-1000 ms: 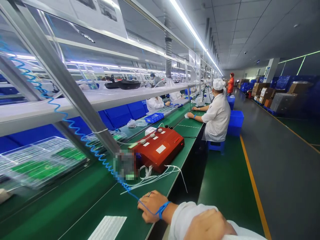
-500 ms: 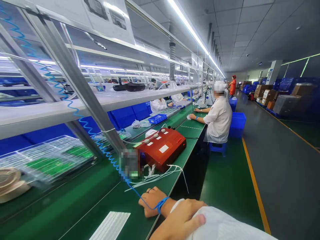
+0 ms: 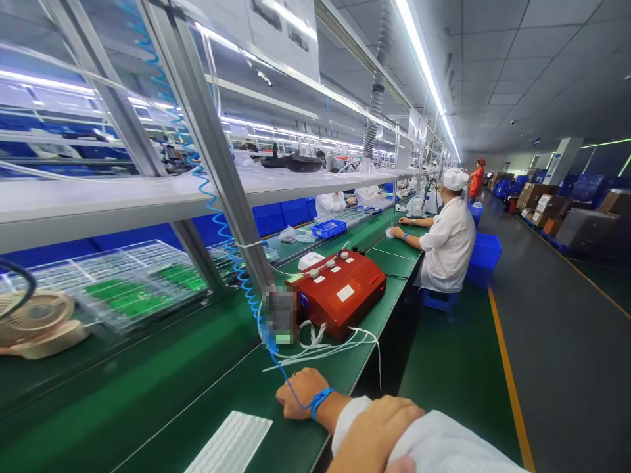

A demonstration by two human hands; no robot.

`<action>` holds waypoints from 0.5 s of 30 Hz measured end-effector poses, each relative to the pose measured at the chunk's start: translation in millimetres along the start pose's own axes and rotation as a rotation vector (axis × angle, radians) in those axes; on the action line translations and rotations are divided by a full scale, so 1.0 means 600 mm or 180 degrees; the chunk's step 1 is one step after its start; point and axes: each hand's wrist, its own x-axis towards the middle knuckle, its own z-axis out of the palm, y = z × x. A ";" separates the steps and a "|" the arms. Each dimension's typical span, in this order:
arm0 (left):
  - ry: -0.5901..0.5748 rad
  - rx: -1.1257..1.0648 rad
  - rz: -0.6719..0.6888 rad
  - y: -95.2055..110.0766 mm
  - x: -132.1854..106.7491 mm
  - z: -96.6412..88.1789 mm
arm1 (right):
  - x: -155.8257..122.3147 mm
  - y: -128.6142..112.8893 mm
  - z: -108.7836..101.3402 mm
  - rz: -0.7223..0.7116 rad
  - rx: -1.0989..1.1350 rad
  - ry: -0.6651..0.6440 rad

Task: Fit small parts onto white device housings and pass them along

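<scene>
My right hand (image 3: 300,393) rests on the green bench top (image 3: 162,394) as a loose fist, a blue wrist strap (image 3: 319,402) round its wrist. A coiled blue cord (image 3: 224,230) runs from the strap up along the slanted frame post. My left hand (image 3: 377,430) is closed over the white sleeve (image 3: 444,443) of my right forearm, just behind the wrist. A white ribbed pad (image 3: 231,443) lies to the left of my right hand. Loose white cables (image 3: 325,345) lie just beyond it.
A red box with knobs (image 3: 345,292) sits past the cables. Clear trays of green boards (image 3: 133,282) and a beige fan (image 3: 39,325) stand at the back left. A seated person in white (image 3: 448,243) works farther along, beside a blue bin (image 3: 486,256).
The view has swung left, bringing the fan into sight. My left hand has slid along the sleeve toward my right wrist. My right hand has stayed on the bench.
</scene>
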 end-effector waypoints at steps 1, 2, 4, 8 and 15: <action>0.0247 0.0123 -0.0029 -0.009 -0.012 -0.003 | 0.005 0.001 -0.006 -0.0038 -0.0025 -0.0043; 0.0513 0.0270 -0.0064 -0.018 -0.024 -0.004 | 0.011 0.001 -0.012 -0.0068 -0.0046 -0.0069; 0.0999 0.0566 -0.0095 -0.032 -0.042 0.001 | 0.025 -0.009 -0.022 -0.0132 -0.0056 -0.0125; 0.1508 0.0843 -0.0118 -0.043 -0.049 0.011 | 0.067 -0.059 -0.029 -0.0263 0.0176 -0.0188; 0.2058 0.1567 -0.0189 -0.055 -0.049 -0.022 | 0.136 -0.166 -0.032 -0.0208 0.1643 -0.0024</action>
